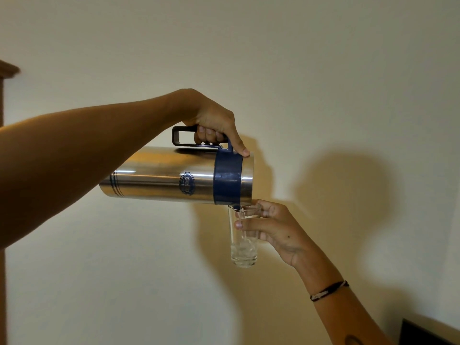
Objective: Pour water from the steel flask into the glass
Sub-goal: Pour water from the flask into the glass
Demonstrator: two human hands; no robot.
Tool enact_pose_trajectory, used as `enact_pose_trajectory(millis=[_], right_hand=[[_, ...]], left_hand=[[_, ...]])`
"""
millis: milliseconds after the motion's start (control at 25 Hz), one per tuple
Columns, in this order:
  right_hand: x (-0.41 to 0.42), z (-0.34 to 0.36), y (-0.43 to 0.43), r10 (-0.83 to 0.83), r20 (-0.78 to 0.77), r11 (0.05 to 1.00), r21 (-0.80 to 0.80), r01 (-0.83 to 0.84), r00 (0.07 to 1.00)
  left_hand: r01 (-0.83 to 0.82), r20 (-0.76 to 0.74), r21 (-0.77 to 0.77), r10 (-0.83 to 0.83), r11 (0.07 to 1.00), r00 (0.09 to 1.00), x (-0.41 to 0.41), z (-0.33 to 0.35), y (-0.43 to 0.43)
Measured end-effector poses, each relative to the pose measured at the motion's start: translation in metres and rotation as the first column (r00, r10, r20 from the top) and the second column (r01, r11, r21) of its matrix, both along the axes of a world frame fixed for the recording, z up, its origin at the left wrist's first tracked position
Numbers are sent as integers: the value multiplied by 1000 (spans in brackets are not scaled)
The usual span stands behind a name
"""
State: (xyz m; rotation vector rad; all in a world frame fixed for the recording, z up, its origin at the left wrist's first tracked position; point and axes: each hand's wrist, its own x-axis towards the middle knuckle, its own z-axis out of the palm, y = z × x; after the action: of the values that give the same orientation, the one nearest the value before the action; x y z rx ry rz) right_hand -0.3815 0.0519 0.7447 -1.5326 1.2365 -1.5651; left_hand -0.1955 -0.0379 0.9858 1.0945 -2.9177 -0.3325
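The steel flask (161, 178) lies almost horizontal in mid-air, with a blue band near its mouth and a dark handle on top. My left hand (214, 123) grips that handle, thumb resting on the blue band. The flask's mouth touches the rim of a clear glass (242, 240) held upright just below it. My right hand (271, 229) wraps the glass from the right, near its top. A thin stream of water runs down into the glass, and a little water sits at its bottom.
A plain cream wall fills the background, with shadows of the arms and flask on it. Brown wooden furniture (3, 95) runs along the left edge. A dark object (423, 334) shows at the bottom right corner.
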Motion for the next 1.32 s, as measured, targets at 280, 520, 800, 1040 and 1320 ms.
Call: enact_pose_trajectory(millis=[280,520,800,1040,1320], right_hand=[[1,-4,-5,-2,-5,1000,-11,2,1000],[6,-7,-11,-6,-8,1000,8,6,1000],[11,-10,-15,9,25,1000,20,-9,1000],[10,-10,-19,-2,23,1000,15,2,1000],[6,-10,-20,-11,21,1000,6,11,1000]], left_hand=[[-10,5,-12,10,1000,1000,1,-4,-4],[-11,29,-21,11,1000,1000,3,-6,-7],[-15,39,-18,16,1000,999,6,-9,-12],[-16,41,-17,16,1000,999,3,-7,-15],[-13,55,-8,13,1000,998,-3,-6,-15]])
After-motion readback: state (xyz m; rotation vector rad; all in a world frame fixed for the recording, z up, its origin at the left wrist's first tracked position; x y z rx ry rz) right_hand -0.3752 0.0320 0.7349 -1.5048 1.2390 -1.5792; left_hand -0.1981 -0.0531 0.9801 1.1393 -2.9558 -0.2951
